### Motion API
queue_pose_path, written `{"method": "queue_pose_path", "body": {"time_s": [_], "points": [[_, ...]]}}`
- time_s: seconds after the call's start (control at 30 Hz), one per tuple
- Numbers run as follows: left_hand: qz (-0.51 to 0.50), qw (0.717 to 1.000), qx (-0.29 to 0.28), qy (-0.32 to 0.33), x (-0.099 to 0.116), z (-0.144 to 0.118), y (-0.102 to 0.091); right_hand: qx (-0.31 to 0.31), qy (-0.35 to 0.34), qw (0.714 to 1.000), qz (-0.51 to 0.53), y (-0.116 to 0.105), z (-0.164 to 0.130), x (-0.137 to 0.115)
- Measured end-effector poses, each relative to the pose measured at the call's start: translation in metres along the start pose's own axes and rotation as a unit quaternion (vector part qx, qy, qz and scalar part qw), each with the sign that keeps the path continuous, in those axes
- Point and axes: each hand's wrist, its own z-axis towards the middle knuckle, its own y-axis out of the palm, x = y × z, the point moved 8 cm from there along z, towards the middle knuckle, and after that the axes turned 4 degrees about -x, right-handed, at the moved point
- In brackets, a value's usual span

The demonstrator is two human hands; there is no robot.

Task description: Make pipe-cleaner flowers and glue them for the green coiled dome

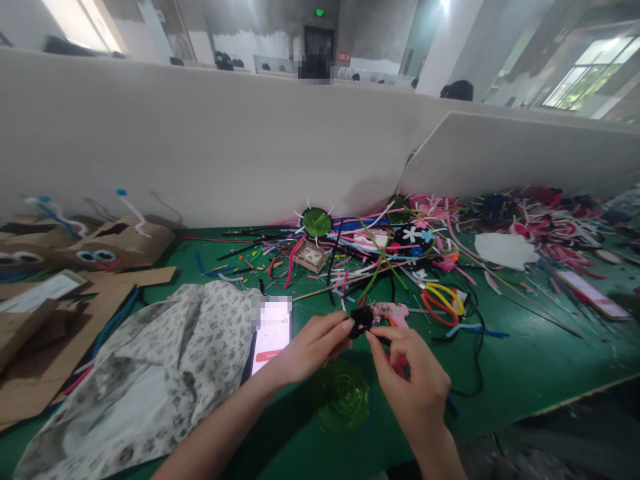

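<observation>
Both hands' point(320, 343) grip pinched on black pipe-cleaner piece point(361, 320)

A green counter point(525, 360) runs across the foreground, backed by a white partition point(200, 147) from nine to three o'clock. Beyond it, grey walls and a white pillar point(445, 47) rise. A bright window point(590, 70) sits at two o'clock; a dark doorway point(319, 41) at twelve.

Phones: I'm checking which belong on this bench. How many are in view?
2. A phone with a lit white screen beside the left hand; another phone flat on the green table at right. Clutter may hide more.
</observation>
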Motion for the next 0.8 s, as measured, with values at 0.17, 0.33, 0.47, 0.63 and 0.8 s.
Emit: {"method": "queue_pose_path", "body": {"time_s": [0.17, 0.33, 0.47, 0.63, 0.8], "points": [[0.031, 0.999, 0.031, 0.008, 0.004, 0.0, -0.001, 0.007, 0.0, 1.0, 0.017, 0.002, -0.002, -0.002], [0.051, 0.998, 0.03, 0.002, 0.003, 0.001, 0.001, 0.02, 0.012, 0.999, 0.031, 0.005, -0.004, -0.001], [0.056, 0.998, 0.026, 0.002, 0.003, 0.001, 0.002, 0.028, 0.017, 0.999, 0.028, 0.005, -0.005, -0.001], [0.044, 0.999, 0.017, 0.009, 0.005, 0.001, -0.005, 0.013, 0.012, 0.999, 0.028, 0.001, -0.005, 0.008], [0.091, 0.996, 0.003, 0.012, 0.012, 0.0, -0.012, -0.143, -0.024, 0.987, 0.062, 0.02, -0.006, 0.017]]}}
